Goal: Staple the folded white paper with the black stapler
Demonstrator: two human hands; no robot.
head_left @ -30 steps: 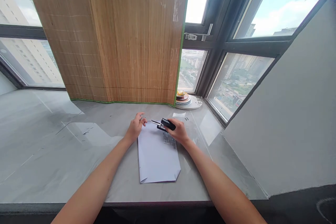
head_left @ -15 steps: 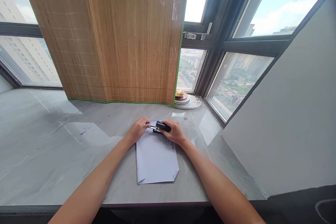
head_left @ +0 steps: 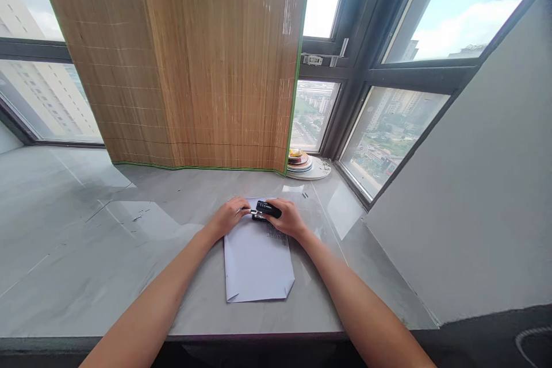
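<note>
My right hand [head_left: 288,217] is wrapped round a black stapler [head_left: 268,209], which it holds over the upper end of a stack of white paper [head_left: 259,264]. A silver metal part [head_left: 253,211] sticks out of the stapler's left end, and the fingers of my left hand [head_left: 232,215] are closed on it. Many thin staples [head_left: 276,233] show on the paper just below my right hand. The paper's two near corners are folded, with a staple visible at the right one. My fingertips partly hide the stapler.
Two short staple strips [head_left: 305,195] lie on the grey marble counter [head_left: 142,264] beyond my right hand. Dark bits [head_left: 138,215] are scattered to the left. A bamboo blind [head_left: 207,69] hangs behind, beside stacked plates [head_left: 299,162]. A white wall [head_left: 474,184] bounds the right.
My left hand has shifted slightly right, towards the stapler, and less of the silver part shows between the hands. My right hand and the paper have hardly moved.
</note>
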